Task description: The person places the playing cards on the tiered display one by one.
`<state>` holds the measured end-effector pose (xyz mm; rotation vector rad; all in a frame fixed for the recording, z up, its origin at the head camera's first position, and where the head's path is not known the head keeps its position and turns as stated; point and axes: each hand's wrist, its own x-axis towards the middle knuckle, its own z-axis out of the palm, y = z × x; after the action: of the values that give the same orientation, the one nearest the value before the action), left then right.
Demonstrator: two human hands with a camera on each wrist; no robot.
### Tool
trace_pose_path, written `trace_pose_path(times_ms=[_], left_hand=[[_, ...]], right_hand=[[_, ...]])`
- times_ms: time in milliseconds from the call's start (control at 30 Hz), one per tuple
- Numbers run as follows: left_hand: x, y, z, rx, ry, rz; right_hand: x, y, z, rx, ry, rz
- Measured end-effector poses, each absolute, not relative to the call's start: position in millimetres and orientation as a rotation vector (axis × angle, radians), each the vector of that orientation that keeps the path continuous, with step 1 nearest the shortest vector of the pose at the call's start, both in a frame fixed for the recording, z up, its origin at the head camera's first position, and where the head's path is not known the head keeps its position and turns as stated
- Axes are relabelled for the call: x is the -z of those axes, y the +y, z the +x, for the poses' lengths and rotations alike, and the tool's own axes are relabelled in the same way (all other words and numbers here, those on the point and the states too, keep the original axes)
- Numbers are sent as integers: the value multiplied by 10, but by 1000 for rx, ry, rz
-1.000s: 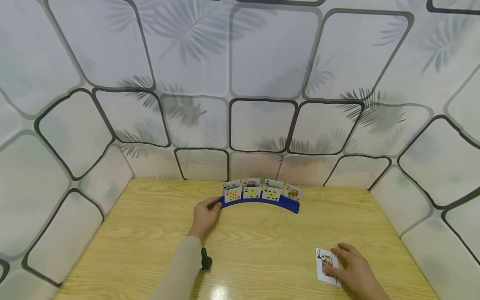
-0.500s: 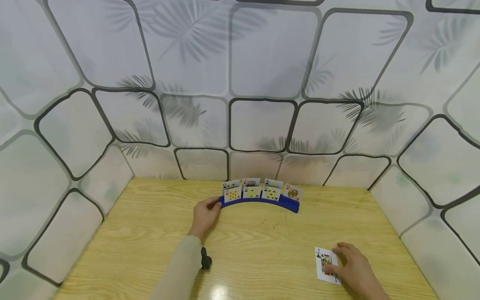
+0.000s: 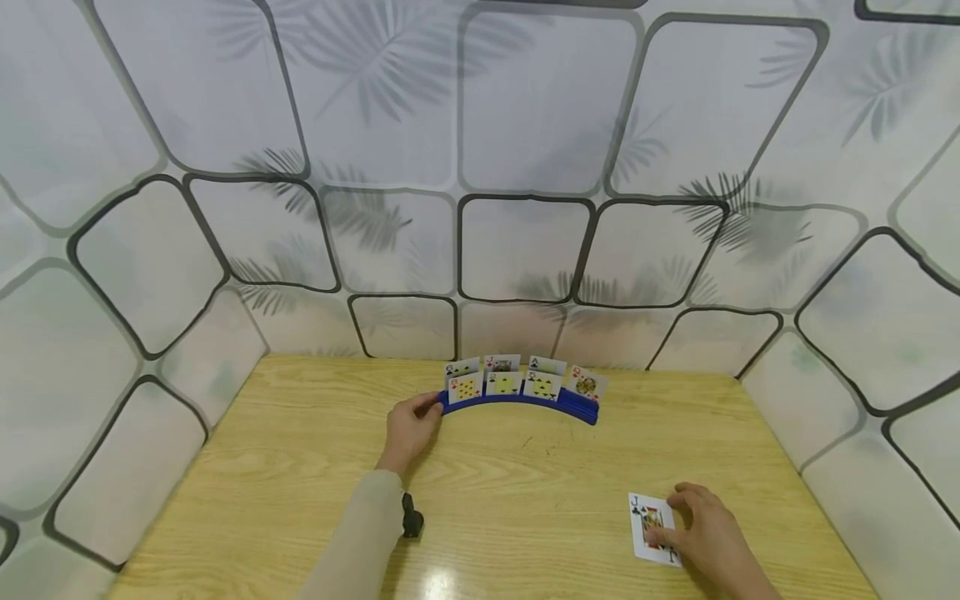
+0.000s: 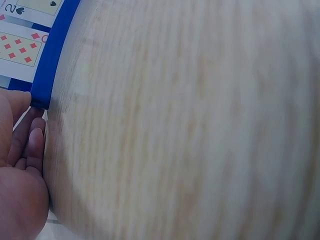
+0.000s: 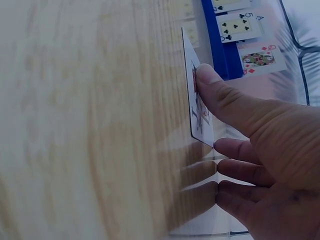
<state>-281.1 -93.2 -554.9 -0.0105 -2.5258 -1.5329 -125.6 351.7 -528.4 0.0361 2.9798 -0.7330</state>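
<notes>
A curved blue playing card holder [image 3: 517, 401] stands toward the back of the table, with two rows of upright cards in it. My left hand [image 3: 411, 429] pinches its left end between thumb and fingers, as the left wrist view also shows. Lower right, my right hand [image 3: 708, 533] holds a jack of clubs card [image 3: 639, 525] face up, low over the table. In the right wrist view the thumb [image 5: 207, 75] presses on the face of the card, which looks tilted; the fingers lie by its edge and partly touch the tabletop.
The wooden table [image 3: 525, 483] is bounded by patterned fabric walls [image 3: 405, 242] at the back and both sides. At the holder's right end a queen of diamonds [image 3: 587, 385] leans to the right. A black wrist device [image 3: 412, 518] sits at the left sleeve.
The jack card has shifted very slightly left, with the right fingers moving a little along its edge. The left hand and the card holder stay in place.
</notes>
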Motion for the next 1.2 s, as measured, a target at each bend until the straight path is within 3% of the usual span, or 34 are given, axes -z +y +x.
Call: trace_pose_path(times_ms=[267,667,1200], left_hand=[[5539,-926,-2809,1532,-2523,-7],[5516,-934,-2807,1556,-2527,3],[5526,-929,-2804,1558,-2547,28]], right_hand=[[5251,3487,-1273,728,3049,-11],[5244,3415,-1354,840,2985,132],[5045,3250,-1541,1177,3188,33]])
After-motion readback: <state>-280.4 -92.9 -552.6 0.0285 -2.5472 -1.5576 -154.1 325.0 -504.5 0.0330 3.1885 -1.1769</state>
